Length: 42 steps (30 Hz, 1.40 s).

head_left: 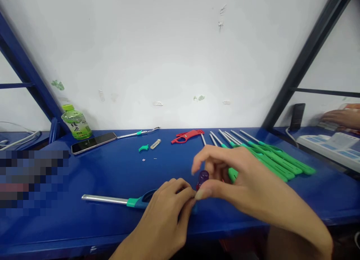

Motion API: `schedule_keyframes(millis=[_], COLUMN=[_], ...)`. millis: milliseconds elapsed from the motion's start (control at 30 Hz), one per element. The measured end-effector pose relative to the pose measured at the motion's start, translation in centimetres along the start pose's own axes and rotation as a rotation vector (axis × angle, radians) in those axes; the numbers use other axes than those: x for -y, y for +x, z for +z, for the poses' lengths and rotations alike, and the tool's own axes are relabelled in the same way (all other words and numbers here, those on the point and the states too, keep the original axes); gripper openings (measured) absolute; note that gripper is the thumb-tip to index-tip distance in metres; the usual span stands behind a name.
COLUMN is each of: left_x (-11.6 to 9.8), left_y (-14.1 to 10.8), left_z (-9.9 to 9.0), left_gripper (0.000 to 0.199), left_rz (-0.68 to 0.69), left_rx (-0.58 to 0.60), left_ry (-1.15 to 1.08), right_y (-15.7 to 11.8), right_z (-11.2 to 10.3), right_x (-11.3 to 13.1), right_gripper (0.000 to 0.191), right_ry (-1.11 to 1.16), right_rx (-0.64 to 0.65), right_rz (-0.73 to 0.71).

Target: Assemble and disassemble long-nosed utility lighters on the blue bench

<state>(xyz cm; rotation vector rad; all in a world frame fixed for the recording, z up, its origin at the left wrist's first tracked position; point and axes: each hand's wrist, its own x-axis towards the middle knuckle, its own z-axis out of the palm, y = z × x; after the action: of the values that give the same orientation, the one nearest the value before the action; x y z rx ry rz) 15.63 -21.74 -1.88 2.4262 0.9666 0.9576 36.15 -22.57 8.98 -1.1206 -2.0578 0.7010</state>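
Observation:
My left hand [168,211] is closed round a blue utility lighter [139,202], pressing it on the table. Its silver barrel points left, and my fingers hide most of the handle. Close against it, my right hand [230,177] has thumb and fingers curled round a short screwdriver [203,176] with a purple-red handle, its end up. The screwdriver's tip is hidden behind my fingers. Beyond my hands lie a small green trigger [143,148], a pale flat lighter tank [155,144] and a red lighter casing [188,136].
Several green utility lighters [281,160] lie fanned out at the right. A phone [94,143] and a green drink bottle [75,123] stand at the back left, near a loose metal barrel [132,135]. Tiny parts lie mid-table. Another person's hand [341,117] is at far right.

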Motion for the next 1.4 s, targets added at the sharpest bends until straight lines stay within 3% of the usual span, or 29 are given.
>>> schedule_keyframes(millis=[67, 200, 400, 567, 767, 867, 1067, 1300, 1400], left_x=[-0.1, -0.1, -0.2, -0.4, -0.3, -0.2, -0.1, -0.2, -0.3], left_y=[0.1, 0.1, 0.0, 0.2, 0.2, 0.1, 0.0, 0.1, 0.1], left_z=[-0.1, -0.1, 0.0, -0.2, -0.2, -0.1, -0.1, -0.2, -0.1], left_gripper=[0.023, 0.022, 0.025, 0.023, 0.021, 0.022, 0.023, 0.022, 0.022], left_rz=[-0.01, -0.017, 0.037, 0.013, -0.032, -0.019, 0.014, -0.015, -0.017], left_rx=[0.016, 0.029, -0.018, -0.012, 0.06, 0.039, 0.004, 0.04, 0.041], left_ry=[-0.016, -0.017, 0.022, 0.015, -0.015, -0.008, 0.002, 0.0, 0.0], right_y=[-0.3, -0.4, -0.2, -1.0, -1.1, -0.9, -0.8, -1.2, -1.3], right_z=[-0.4, -0.7, 0.3, -0.3, -0.8, -0.5, 0.0, -0.8, -0.9], right_x=[0.0, -0.1, -0.1, 0.3, 0.3, 0.0, -0.1, 0.4, 0.4], right_gripper=[0.007, 0.013, 0.042, 0.013, 0.017, 0.016, 0.039, 0.008, 0.019], right_ry=[-0.009, -0.01, -0.107, -0.115, -0.036, -0.003, -0.091, -0.088, -0.046], right_rx=[0.041, 0.069, -0.085, -0.018, 0.037, 0.006, -0.128, 0.04, 0.069], right_rz=[-0.035, -0.011, 0.002, -0.026, -0.004, 0.023, 0.029, 0.036, 0.052])
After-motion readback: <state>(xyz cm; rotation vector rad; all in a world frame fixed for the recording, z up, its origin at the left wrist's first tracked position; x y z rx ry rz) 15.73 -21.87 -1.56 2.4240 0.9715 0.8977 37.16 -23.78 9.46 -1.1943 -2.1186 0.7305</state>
